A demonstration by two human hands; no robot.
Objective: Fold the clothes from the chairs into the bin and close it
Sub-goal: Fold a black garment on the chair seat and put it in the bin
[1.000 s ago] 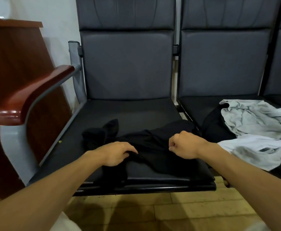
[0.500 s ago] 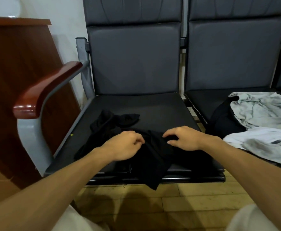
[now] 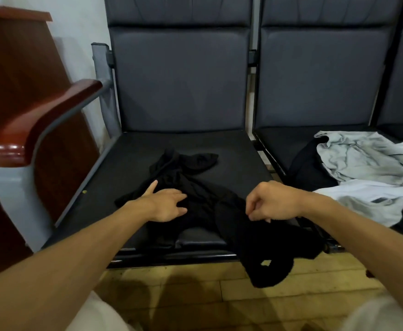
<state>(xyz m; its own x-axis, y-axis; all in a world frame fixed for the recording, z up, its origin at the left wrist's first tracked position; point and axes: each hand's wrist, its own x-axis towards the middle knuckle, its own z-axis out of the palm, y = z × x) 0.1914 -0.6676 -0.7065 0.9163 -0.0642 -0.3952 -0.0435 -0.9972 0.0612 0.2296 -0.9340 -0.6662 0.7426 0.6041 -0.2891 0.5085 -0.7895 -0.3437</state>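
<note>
Black garment [image 3: 202,201]: crumpled on the seat of the left chair [image 3: 128,163], black on black, so its outline and type are hard to make out.

Left hand [image 3: 164,204]: palm down on the garment, fingers straight and spread, thumb pointing away toward the chair back. Beyond these fingertips the cloth runs on in a bunched fold toward the seat's middle.

Right hand [image 3: 274,203]: fingers curled, thumb and fingertips pinching a raised edge of the garment. The exact pinch point is lost in dark folds. Below these fingers the cloth hangs over the seat's front edge, with a small gap in it showing the wooden floor [image 3: 195,283].

Right of the right knuckles, on the next chair: grey garment [image 3: 362,163] over a white garment [image 3: 367,199], both cut off by the frame edge. A dark item [image 3: 303,163] lies partly under them, unidentifiable.

Left of the left fingers: wooden armrest [image 3: 40,123], then a brown cabinet [image 3: 16,68], cropped.
</note>
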